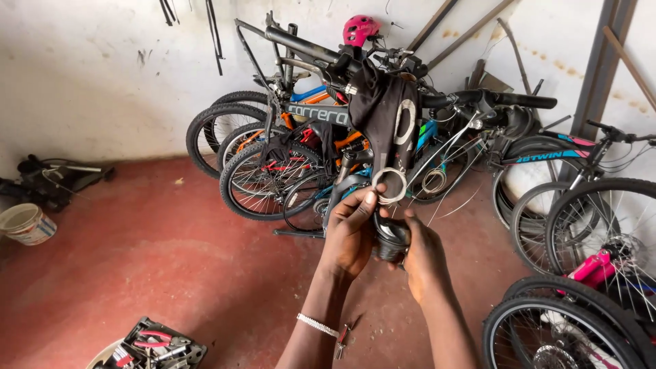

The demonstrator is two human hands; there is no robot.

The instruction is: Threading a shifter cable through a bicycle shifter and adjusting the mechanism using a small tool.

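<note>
My left hand (352, 232) pinches a thin silver metal ring (389, 186) between thumb and fingertips, held up in front of me. My right hand (420, 256) grips a small black cylindrical part (391, 239) just below the ring; the two hands touch around it. A silver bracelet (318, 324) circles my left wrist. Both hands are raised in front of a row of parked bicycles.
Several bicycles (321, 137) lean against the white wall, a pink helmet (360, 29) on top and black cloth (383, 109) draped over the handlebars. More wheels (581, 273) stand at right. A tool tray (157, 345) lies on the red floor, and a white bucket (27, 224) sits at left.
</note>
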